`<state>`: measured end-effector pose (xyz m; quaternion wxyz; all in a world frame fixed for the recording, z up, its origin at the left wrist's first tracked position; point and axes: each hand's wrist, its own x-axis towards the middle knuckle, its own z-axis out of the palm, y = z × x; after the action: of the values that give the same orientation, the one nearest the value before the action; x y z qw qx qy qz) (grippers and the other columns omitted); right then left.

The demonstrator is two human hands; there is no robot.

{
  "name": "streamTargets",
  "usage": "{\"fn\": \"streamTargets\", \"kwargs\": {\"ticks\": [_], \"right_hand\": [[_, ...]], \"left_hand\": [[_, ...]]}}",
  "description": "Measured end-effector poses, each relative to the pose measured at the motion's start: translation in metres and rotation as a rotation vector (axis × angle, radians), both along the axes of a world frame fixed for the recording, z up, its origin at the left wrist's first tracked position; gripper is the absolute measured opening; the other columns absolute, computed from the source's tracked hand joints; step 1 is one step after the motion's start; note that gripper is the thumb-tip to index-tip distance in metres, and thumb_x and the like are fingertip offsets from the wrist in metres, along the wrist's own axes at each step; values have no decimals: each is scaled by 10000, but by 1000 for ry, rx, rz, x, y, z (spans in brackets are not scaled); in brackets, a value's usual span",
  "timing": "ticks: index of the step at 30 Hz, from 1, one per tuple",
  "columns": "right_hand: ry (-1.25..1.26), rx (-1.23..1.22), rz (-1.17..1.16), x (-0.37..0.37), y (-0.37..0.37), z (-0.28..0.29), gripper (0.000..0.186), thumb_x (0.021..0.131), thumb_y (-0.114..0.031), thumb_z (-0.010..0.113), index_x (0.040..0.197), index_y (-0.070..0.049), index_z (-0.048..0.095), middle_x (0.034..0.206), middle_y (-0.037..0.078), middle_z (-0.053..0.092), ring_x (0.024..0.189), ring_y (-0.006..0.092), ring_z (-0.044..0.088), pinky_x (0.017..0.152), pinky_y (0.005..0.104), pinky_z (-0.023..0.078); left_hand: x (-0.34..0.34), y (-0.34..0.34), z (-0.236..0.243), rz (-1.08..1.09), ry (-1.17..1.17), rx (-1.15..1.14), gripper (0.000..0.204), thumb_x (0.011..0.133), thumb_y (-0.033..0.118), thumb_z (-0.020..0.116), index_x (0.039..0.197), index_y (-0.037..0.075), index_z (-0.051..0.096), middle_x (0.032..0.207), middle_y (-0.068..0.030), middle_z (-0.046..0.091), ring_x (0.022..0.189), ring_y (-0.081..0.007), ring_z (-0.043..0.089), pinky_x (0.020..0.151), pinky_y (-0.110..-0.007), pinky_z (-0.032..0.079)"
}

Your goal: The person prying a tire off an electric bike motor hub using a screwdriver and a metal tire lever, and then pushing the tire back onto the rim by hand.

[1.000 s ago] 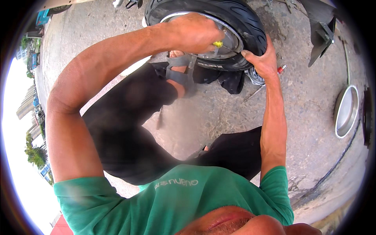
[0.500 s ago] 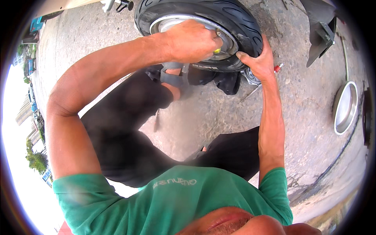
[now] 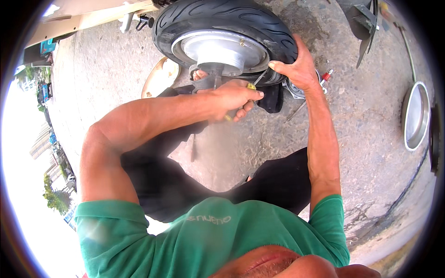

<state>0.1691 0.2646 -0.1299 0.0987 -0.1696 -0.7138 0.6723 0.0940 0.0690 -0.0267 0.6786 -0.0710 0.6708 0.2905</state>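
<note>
A black motorcycle tyre on a silver wheel rim stands in front of me at the top centre. My left hand is closed on a yellow-handled screwdriver below the hub; its thin blade points up-right at the tyre's lower bead. My right hand grips the tyre's right side from outside, thumb on the sidewall near the blade's end. Under the wheel lie a black cloth and a metal part with a red-tipped piece beside it.
A round pale basin sits left of the wheel near my sandalled foot. A steel pan lies at right, with a long rod beyond it. A dark bent panel is at upper right, a beige vehicle edge at upper left.
My left hand with the screwdriver has moved down off the rim face to below the hub, exposing it. My right hand has shifted slightly up-left with the tyre.
</note>
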Motion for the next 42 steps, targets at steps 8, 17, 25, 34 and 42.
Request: {"fn": "streamTargets", "kwargs": {"ticks": [8, 17, 25, 34, 42], "right_hand": [[-65, -69, 30, -1, 5, 20, 1078, 633, -235, 913, 1470, 173, 370, 1340, 245, 603, 1238, 278, 595, 1093, 364, 446], [-14, -62, 17, -5, 8, 9, 1020, 634, -209, 884, 1449, 167, 398, 1298, 223, 624, 1199, 253, 604, 1076, 353, 447], [50, -41, -11, -7, 9, -10, 874, 647, -152, 850, 1410, 80, 493, 1254, 148, 655, 1142, 220, 620, 1043, 335, 461], [62, -71, -25, -9, 12, -14, 835, 643, -120, 844, 1392, 63, 524, 1261, 137, 658, 1150, 205, 618, 1050, 338, 460], [-28, 237, -123, 6, 0, -28, 909, 653, -162, 871, 1411, 136, 468, 1277, 192, 645, 1160, 230, 627, 1058, 351, 461]], "left_hand": [[56, -3, -37, 339, 160, 165, 298, 1009, 302, 641, 958, 36, 518, 646, -47, 518, 443, -144, 475, 391, -326, 372], [89, 5, -77, 552, 277, 314, 285, 1008, 292, 641, 942, 37, 531, 635, -59, 534, 448, -155, 493, 405, -319, 377], [101, 13, -104, 638, 357, 419, 279, 1030, 271, 635, 908, 55, 508, 612, -35, 538, 406, -120, 452, 362, -303, 358], [108, 23, -104, 702, 326, 405, 305, 1027, 280, 632, 871, 68, 479, 607, -30, 525, 405, -117, 448, 356, -307, 353], [144, 70, -56, 1034, -14, 423, 201, 1031, 220, 586, 1002, 79, 446, 651, -60, 502, 447, -177, 482, 407, -330, 390]]}}
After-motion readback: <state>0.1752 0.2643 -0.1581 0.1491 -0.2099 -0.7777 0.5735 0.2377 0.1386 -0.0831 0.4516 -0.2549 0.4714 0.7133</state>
